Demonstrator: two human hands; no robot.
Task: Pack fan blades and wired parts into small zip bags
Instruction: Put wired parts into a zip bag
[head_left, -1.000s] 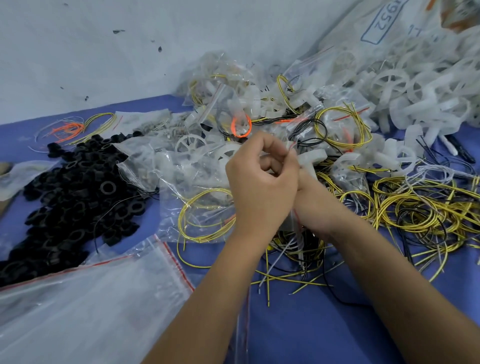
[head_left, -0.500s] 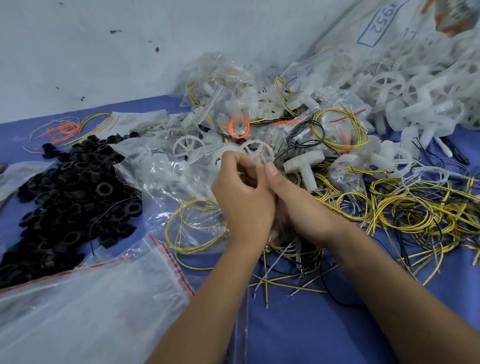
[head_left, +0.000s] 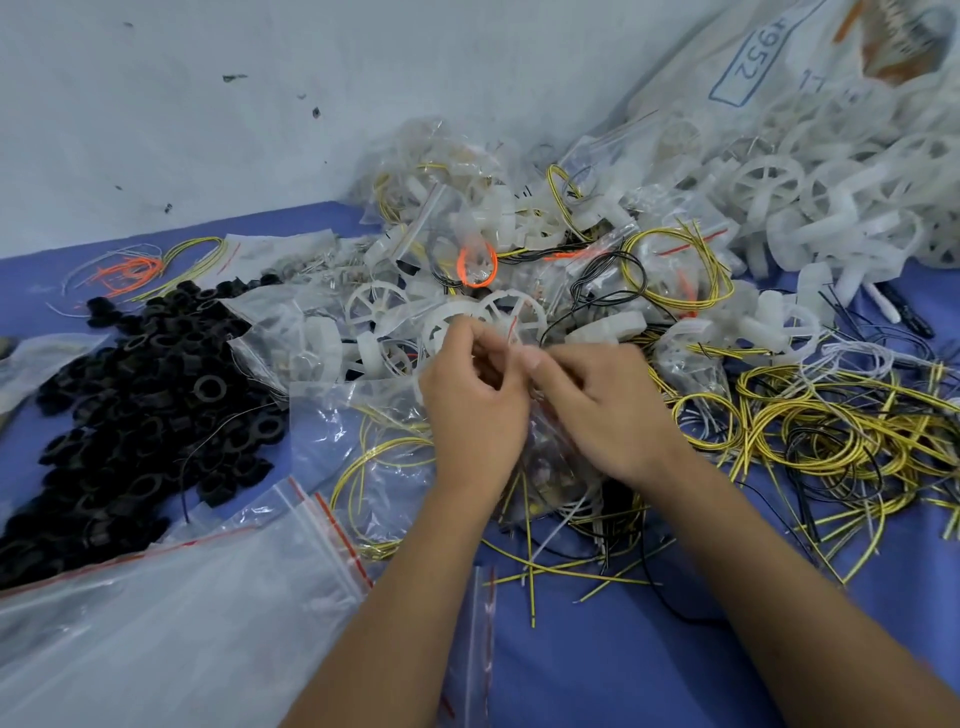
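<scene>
Both hands meet above the blue worktop (head_left: 649, 665): left hand (head_left: 475, 402) and right hand (head_left: 605, 408) each pinch the mouth of a small clear zip bag (head_left: 550, 467) hanging between them, wired parts inside. Probably sealing: press along the strip, keeping stray wires clear.

Head view, down, close over table (head_left: 649, 649)

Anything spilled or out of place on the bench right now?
Nothing looks broken, but loose yellow wires sprawl tangled over the blue table to the right of the hands, some strands running under the small zip bag that the left hand and right hand pinch.
</scene>
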